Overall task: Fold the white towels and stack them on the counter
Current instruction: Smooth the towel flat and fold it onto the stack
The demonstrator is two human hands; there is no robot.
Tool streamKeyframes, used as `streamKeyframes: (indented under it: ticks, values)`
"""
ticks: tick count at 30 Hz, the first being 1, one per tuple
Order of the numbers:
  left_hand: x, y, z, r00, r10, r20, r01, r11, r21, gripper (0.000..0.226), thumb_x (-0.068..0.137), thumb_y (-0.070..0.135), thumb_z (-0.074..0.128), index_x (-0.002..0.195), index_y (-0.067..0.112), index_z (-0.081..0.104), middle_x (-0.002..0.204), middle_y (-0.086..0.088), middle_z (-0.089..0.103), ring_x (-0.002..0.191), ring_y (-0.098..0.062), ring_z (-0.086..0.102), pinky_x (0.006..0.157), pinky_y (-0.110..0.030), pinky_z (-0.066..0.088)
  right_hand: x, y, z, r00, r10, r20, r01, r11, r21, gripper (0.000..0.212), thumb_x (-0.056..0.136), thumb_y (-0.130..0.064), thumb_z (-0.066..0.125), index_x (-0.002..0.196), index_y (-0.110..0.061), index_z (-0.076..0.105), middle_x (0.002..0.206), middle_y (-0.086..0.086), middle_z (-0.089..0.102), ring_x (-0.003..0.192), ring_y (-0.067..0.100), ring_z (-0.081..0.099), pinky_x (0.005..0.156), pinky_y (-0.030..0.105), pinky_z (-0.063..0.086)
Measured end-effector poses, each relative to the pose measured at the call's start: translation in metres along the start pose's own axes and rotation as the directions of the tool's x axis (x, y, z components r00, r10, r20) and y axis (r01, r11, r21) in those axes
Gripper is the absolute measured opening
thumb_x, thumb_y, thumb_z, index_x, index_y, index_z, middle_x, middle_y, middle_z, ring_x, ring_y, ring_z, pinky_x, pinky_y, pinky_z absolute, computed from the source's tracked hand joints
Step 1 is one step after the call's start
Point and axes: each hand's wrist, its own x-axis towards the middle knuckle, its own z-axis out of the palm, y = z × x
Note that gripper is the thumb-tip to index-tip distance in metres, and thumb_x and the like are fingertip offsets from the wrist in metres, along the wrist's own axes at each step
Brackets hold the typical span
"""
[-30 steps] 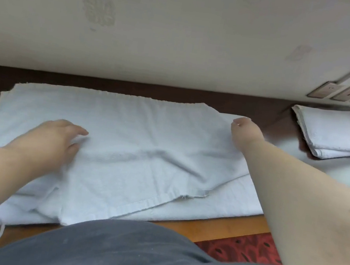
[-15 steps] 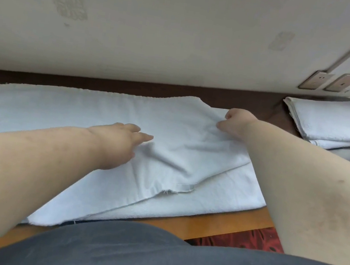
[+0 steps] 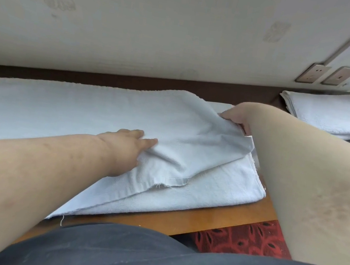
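A large white towel [image 3: 63, 111] lies spread across the wooden counter [image 3: 206, 221], folded over itself with its upper layer's frayed edge running diagonally. My left hand [image 3: 129, 148] lies flat on the towel's middle, fingers straight, pressing the upper layer down. My right hand [image 3: 238, 118] grips the upper layer's far right corner and lifts it slightly off the layer below. A stack of folded white towels [image 3: 331, 114] sits at the back right of the counter.
A cream wall rises right behind the counter, with two brown wall sockets [image 3: 327, 74] at the right. Red patterned carpet [image 3: 242, 240] shows below the counter's front edge. My dark grey clothing fills the bottom of the view.
My left hand has slid rightwards across the towel to its middle. My right hand has drawn the far right corner back towards me and raised it a little.
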Motion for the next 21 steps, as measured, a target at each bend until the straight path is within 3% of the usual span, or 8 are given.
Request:
streamKeyframes:
  ticks: [2,4,8,11,15,17,19,21]
  values:
    - [0.002,0.0,0.002,1.0,0.001,-0.005,-0.001,1.0,-0.012,0.068,0.101,0.031,0.042,0.153,0.047,0.001,0.164,0.01,0.0,0.15,-0.018,0.007,0.116,-0.043,0.028,0.008,-0.004,-0.001,0.978,-0.17,-0.119,0.166,0.985,-0.04,0.053,0.087,-0.038,0.074,0.134,-0.017,0.058,0.124,0.009,0.065,0.109,0.03,0.066,0.101,0.043,0.05]
    - [0.003,0.0,0.004,1.0,0.008,-0.012,-0.008,1.0,-0.019,0.067,0.102,0.032,0.042,0.153,0.046,0.001,0.164,0.009,0.0,0.15,-0.019,0.006,0.116,-0.043,0.027,0.012,-0.007,-0.004,0.892,-0.306,-0.333,0.306,0.951,-0.054,0.047,0.082,-0.031,0.076,0.126,-0.025,0.06,0.116,0.004,0.063,0.097,0.024,0.065,0.091,0.033,0.053]
    - [0.002,-0.001,0.008,0.998,-0.002,-0.066,0.001,1.0,-0.021,0.072,0.101,0.036,0.044,0.153,0.045,-0.004,0.164,0.006,-0.004,0.151,-0.021,0.001,0.12,-0.044,0.018,0.028,0.001,-0.014,0.771,-0.315,-0.553,0.402,0.915,0.039,0.028,0.084,-0.018,0.067,0.11,-0.027,0.059,0.108,0.002,0.059,0.098,0.025,0.063,0.085,0.027,0.05]
    - [-0.001,-0.003,0.011,0.982,-0.034,-0.184,0.041,0.998,0.038,0.076,0.099,0.042,0.048,0.153,0.043,-0.005,0.164,0.0,-0.002,0.15,-0.025,0.004,0.12,-0.045,0.016,0.041,0.013,-0.016,0.776,-0.302,-0.553,0.323,0.944,-0.062,0.028,0.087,-0.013,0.062,0.114,-0.02,0.058,0.114,0.008,0.062,0.103,0.028,0.061,0.08,0.024,0.042]
    - [-0.013,-0.008,0.012,0.952,0.051,-0.302,-0.051,0.999,0.008,0.052,0.094,0.048,0.054,0.141,0.041,0.033,0.131,0.009,0.041,0.119,-0.015,0.042,0.093,-0.03,0.043,0.041,0.035,-0.008,0.834,-0.182,-0.521,0.2,0.98,-0.022,0.057,0.085,-0.033,0.07,0.131,-0.013,0.042,0.129,0.009,0.056,0.117,0.031,0.056,0.086,0.03,0.041]
    - [-0.023,-0.009,0.013,0.976,0.073,-0.204,-0.081,0.996,-0.034,0.045,0.088,0.056,0.057,0.128,0.043,0.041,0.117,0.018,0.046,0.106,-0.009,0.047,0.079,-0.028,0.044,0.026,0.044,-0.005,0.782,-0.222,-0.582,0.175,0.975,-0.136,0.057,0.084,-0.034,0.067,0.133,-0.018,0.043,0.133,0.01,0.051,0.119,0.033,0.053,0.093,0.037,0.044]
    - [-0.032,-0.013,0.018,0.994,0.086,-0.061,-0.087,0.996,-0.019,0.06,0.078,0.067,0.062,0.127,0.046,0.037,0.117,0.022,0.044,0.11,-0.007,0.045,0.078,-0.028,0.044,0.008,0.051,0.003,0.724,-0.352,-0.593,0.233,0.934,-0.27,0.05,0.085,-0.037,0.062,0.131,-0.023,0.048,0.13,0.008,0.052,0.117,0.033,0.052,0.095,0.043,0.046]
    - [-0.036,-0.018,0.025,0.997,0.076,0.016,-0.076,0.997,0.016,0.077,0.07,0.071,0.067,0.134,0.045,0.031,0.125,0.019,0.041,0.12,-0.009,0.039,0.081,-0.028,0.042,-0.006,0.055,0.024,0.773,-0.453,-0.445,0.305,0.88,-0.365,0.044,0.088,-0.043,0.059,0.128,-0.027,0.054,0.128,0.004,0.055,0.117,0.03,0.053,0.094,0.04,0.047]
